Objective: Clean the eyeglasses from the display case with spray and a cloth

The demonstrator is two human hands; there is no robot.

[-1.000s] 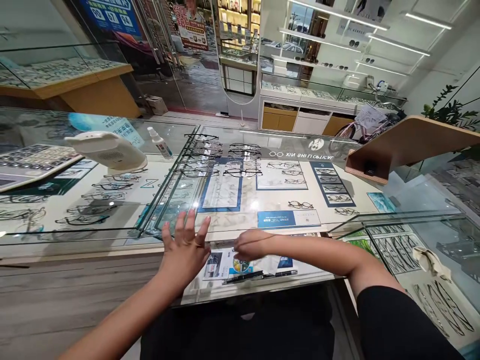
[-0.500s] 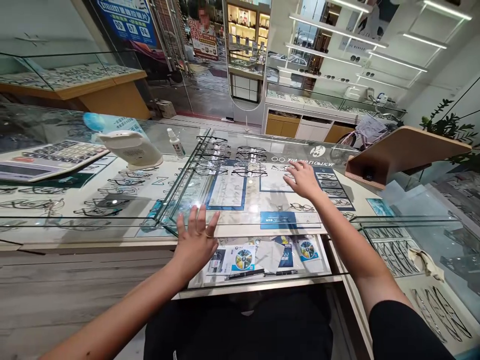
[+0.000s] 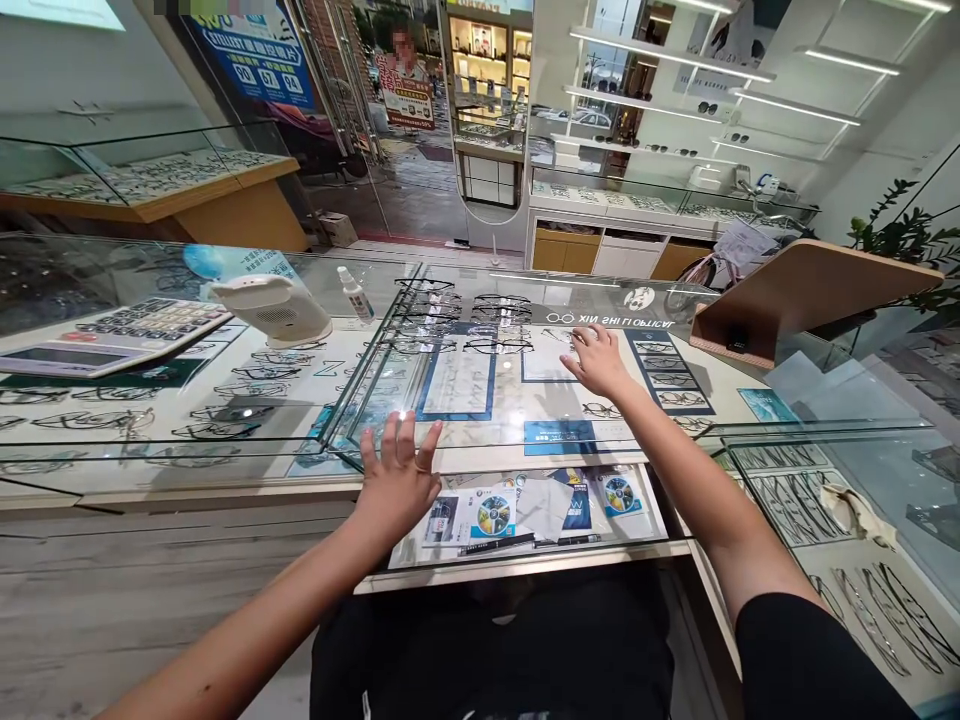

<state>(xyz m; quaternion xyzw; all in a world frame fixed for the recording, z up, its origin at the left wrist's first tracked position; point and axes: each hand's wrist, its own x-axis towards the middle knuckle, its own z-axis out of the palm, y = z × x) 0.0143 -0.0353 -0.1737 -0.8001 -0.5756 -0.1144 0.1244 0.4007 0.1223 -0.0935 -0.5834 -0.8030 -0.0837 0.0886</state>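
Left hand [image 3: 400,485]: one; its fingers are opened and spread, held at the front edge of the glass worktop [image 3: 487,455]; whether the glass is pressed cannot be told.
Right hand [image 3: 598,365]: one; its fingers are opened and slightly bent, placed farther in, over one blue-bordered sheet [image 3: 536,368]; contact cannot be told.
Single spectacle frame [image 3: 600,410]: one is seen beside the right wrist.
Drawer [image 3: 532,577]: one, pulled out, found below the worktop's front edge, between the two arms.
Drawer contents: two cards with round picture [image 3: 493,515] and two dark pens [image 3: 495,546] are counted.
Spectacle columns [image 3: 501,322]: two; their frames are overlapped, so no sure count can be given.
Dark blue panel [image 3: 639,355]: one; three frames are carried on it.
Left side: one calculator [image 3: 124,345], one white device [image 3: 274,312] and one spray bottle [image 3: 356,297] are placed.
Right side: one tilted wooden board [image 3: 817,285] and one pale cloth [image 3: 859,513] are seen.
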